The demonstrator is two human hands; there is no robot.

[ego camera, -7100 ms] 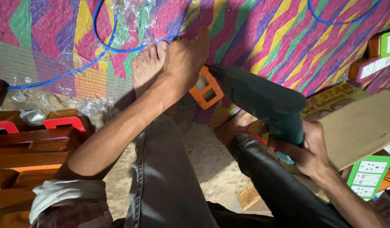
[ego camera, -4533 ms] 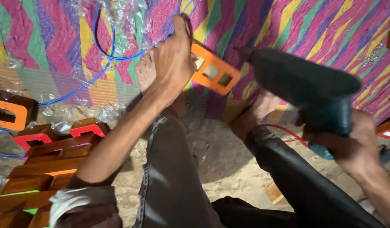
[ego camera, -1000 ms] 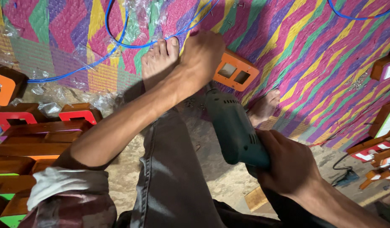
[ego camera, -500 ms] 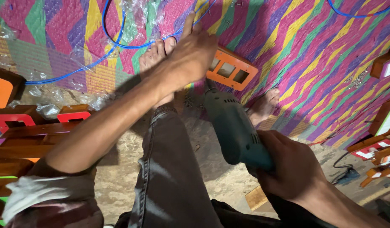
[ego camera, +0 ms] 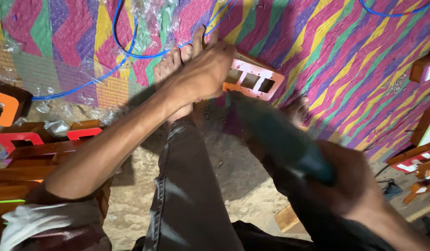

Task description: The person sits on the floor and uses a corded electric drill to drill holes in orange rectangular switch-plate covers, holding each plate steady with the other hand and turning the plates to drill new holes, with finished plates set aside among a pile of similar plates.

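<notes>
My left hand [ego camera: 203, 69] grips the left end of an orange wooden switch-box frame [ego camera: 254, 81] with three rectangular cut-outs, held next to my bare left foot [ego camera: 170, 69]. My right hand [ego camera: 350, 186] is closed around the handle of a dark green power drill [ego camera: 275, 135], blurred by motion, whose nose points up toward the lower edge of the frame. I sit on the ground with both legs in dark trousers stretched forward. My right foot [ego camera: 296, 109] shows just beyond the drill.
A bright woven mat [ego camera: 345, 51] with a blue cable [ego camera: 117, 42] lies ahead. Wooden boxes with orange and red faces [ego camera: 29, 144] are stacked at the left, more boxes [ego camera: 422, 139] at the right. Bare sandy ground [ego camera: 131, 190] lies beside my legs.
The frame has turned so its cut-out face shows more. The drill has swung up toward it and is now blurred. My left hand has stayed on the frame.
</notes>
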